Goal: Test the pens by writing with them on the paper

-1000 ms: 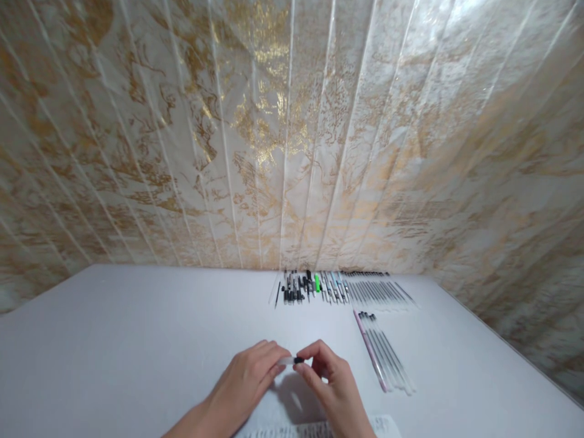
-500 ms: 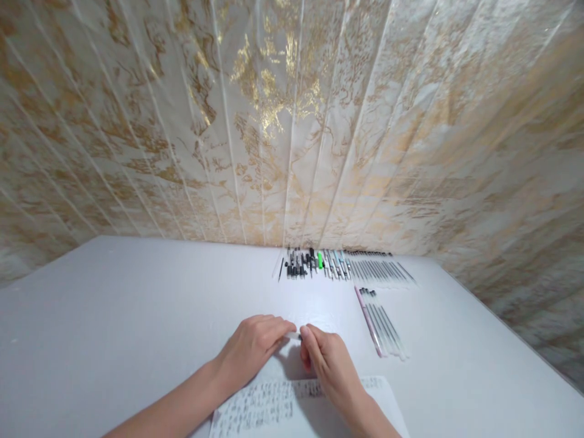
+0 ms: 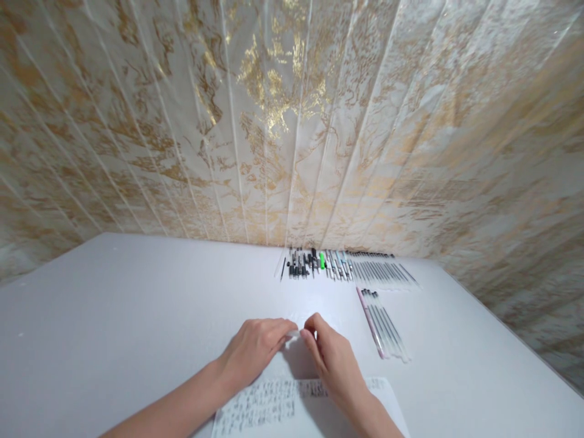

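Observation:
My left hand (image 3: 261, 344) is closed around a slim whitish pen (image 3: 292, 333), most of which lies hidden under the fingers. Only its pale end pokes out toward the right. Close to that end, my right hand (image 3: 329, 350) has thumb and forefinger bent together in a pinch. What sits between those fingertips, if anything, is too small to make out. Below both hands lies a sheet of paper (image 3: 255, 404) covered with dark handwriting, partly under my right wrist and left forearm.
At the back of the white table (image 3: 137, 316) lies a row of pen parts (image 3: 298, 266), with a bright green piece (image 3: 322, 260) among them. Thin refills (image 3: 385, 272) lie farther right. Nearer are a pink pen (image 3: 370, 322) and several clear capped pens (image 3: 387, 325). A gold-patterned curtain (image 3: 274, 121) hangs behind.
My right forefinger has lifted and bent more, and the dark tip by my right thumb no longer shows. My left hand keeps its grip. The view has shifted slightly.

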Demonstrator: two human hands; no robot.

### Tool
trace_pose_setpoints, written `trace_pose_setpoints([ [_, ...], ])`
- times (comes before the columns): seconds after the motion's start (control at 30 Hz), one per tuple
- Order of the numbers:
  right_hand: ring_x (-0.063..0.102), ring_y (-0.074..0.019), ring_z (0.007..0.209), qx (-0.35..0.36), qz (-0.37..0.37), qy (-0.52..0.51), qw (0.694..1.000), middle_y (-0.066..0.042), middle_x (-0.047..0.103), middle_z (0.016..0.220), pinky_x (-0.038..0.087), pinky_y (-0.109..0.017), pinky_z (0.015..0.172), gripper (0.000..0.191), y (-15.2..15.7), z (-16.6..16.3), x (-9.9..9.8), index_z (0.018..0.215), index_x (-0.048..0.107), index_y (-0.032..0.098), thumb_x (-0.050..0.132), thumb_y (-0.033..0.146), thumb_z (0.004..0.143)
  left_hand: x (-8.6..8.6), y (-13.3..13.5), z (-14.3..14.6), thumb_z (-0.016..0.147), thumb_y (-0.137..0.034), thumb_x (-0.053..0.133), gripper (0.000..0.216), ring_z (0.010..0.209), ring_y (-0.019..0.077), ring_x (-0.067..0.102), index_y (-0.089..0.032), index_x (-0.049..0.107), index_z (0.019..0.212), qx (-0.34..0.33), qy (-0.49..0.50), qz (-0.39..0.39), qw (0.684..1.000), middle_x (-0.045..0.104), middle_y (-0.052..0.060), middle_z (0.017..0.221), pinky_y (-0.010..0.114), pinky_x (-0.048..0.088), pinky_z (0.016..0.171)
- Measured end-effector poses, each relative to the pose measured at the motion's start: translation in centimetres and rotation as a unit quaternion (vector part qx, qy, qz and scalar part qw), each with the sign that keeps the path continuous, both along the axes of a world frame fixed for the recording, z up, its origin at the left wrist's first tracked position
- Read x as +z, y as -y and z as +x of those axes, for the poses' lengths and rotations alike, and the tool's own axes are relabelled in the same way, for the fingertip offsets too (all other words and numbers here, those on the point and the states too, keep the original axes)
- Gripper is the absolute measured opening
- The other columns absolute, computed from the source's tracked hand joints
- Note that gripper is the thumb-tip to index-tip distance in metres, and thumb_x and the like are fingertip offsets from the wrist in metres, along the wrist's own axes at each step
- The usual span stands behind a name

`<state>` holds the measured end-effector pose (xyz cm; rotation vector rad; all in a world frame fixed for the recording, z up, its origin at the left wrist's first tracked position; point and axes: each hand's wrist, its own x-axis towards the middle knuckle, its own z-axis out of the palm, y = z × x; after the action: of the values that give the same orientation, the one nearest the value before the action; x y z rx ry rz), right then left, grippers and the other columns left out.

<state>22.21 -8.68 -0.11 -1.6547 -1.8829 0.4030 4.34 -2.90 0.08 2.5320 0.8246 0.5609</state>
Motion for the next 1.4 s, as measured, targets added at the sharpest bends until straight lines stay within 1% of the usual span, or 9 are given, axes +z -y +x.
trace_pose_setpoints([
  [0.13,0.049,-0.0149,0.047,-0.022,-0.007,0.036,0.999,0.003,0.051,0.054,0.029,-0.024,0.05,0.041,0.04,0.03,-0.52,0.068,0.044,0.024,0.026,0.042,0.1,-0.06,0.1,0.07,0.095,-0.018,0.041,0.025,0.082,0.0168,0.07,-0.025,0.062,0.109,-0.009,0.004,0.007,1.0,0.074,0.001,0.092,0.024,0.053,0.075],
  [0.2,0.047,-0.0145,0.045,-0.024,-0.023,0.02,0.999,0.003,0.049,0.051,0.028,-0.024,0.049,0.046,0.05,0.2,-0.4,0.064,0.043,0.024,0.023,0.042,0.1,-0.04,0.2,0.18,0.095,-0.017,0.042,0.025,0.083,0.017,0.07,-0.025,0.062,0.109,-0.006,-0.002,0.011,1.0,0.074,0.002,0.093,0.024,0.053,0.075],
  [0.37,0.053,-0.0147,0.056,-0.012,-0.024,-0.06,0.998,0.002,0.058,0.068,0.035,-0.022,0.055,0.028,0.1,0.15,0.09,0.085,0.047,0.023,0.032,0.042,0.098,0.1,0.1,0.1,0.092,-0.014,0.045,0.025,0.085,0.0186,0.071,-0.025,0.061,0.109,0.031,-0.029,0.003,0.999,0.074,0.001,0.095,0.026,0.054,0.075],
  [0.53,0.045,-0.0148,0.053,0.004,-0.028,-0.051,0.998,0.005,0.044,0.057,0.031,-0.023,0.053,0.035,0.02,0.0,-0.76,0.069,0.035,0.024,0.029,0.043,0.098,-0.03,-0.15,-0.21,0.093,-0.015,0.045,0.026,0.086,0.0166,0.071,-0.026,0.062,0.109,0.045,-0.004,0.011,0.999,0.074,-0.001,0.096,0.024,0.054,0.078],
  [0.7,0.048,-0.0141,0.059,0.024,-0.03,-0.111,0.993,0.003,0.05,0.067,0.034,-0.022,0.056,0.026,-0.03,0.13,-0.43,0.083,0.046,0.023,0.034,0.041,0.097,0.08,-0.17,-0.26,0.093,-0.015,0.046,0.026,0.086,0.0159,0.071,-0.026,0.062,0.109,0.042,-0.001,0.011,0.999,0.074,-0.001,0.096,0.024,0.054,0.079],
  [0.93,0.041,-0.0132,0.053,0.008,-0.064,-0.149,0.987,0.005,0.039,0.056,0.027,-0.024,0.052,0.043,-0.14,0.14,-0.51,0.064,0.036,0.022,0.026,0.047,0.098,-0.18,-0.15,-0.11,0.091,-0.011,0.047,0.028,0.089,0.0178,0.071,-0.023,0.061,0.112,0.01,-0.011,0.033,0.999,0.074,0.002,0.102,0.027,0.055,0.08],
  [1.1,0.046,-0.0139,0.059,0.02,-0.054,-0.166,0.984,0.004,0.048,0.068,0.032,-0.023,0.057,0.026,0.02,0.02,-0.16,0.084,0.044,0.022,0.036,0.044,0.096,-0.25,-0.23,-0.17,0.092,-0.013,0.047,0.026,0.086,0.0164,0.071,-0.025,0.062,0.11,0.029,0.002,0.034,0.999,0.075,0.001,0.097,0.025,0.055,0.078],
  [1.3,0.037,-0.0137,0.052,-0.008,-0.069,-0.136,0.988,0.006,0.034,0.056,0.025,-0.025,0.053,0.042,-0.09,0.12,-0.8,0.065,0.033,0.023,0.027,0.05,0.097,-0.1,-0.06,0.1,0.089,-0.008,0.049,0.028,0.086,0.0189,0.071,-0.022,0.061,0.11,0.008,-0.02,0.044,0.999,0.074,0.002,0.1,0.029,0.056,0.077],
  [1.4,0.041,-0.0139,0.055,-0.007,-0.064,-0.148,0.987,0.005,0.039,0.059,0.027,-0.024,0.054,0.039,-0.02,0.36,-0.6,0.07,0.038,0.023,0.03,0.051,0.097,-0.06,-0.1,0.04,0.09,-0.009,0.048,0.028,0.086,0.0174,0.071,-0.023,0.061,0.11,0.018,-0.01,0.044,0.999,0.075,0.002,0.099,0.027,0.056,0.077],
])
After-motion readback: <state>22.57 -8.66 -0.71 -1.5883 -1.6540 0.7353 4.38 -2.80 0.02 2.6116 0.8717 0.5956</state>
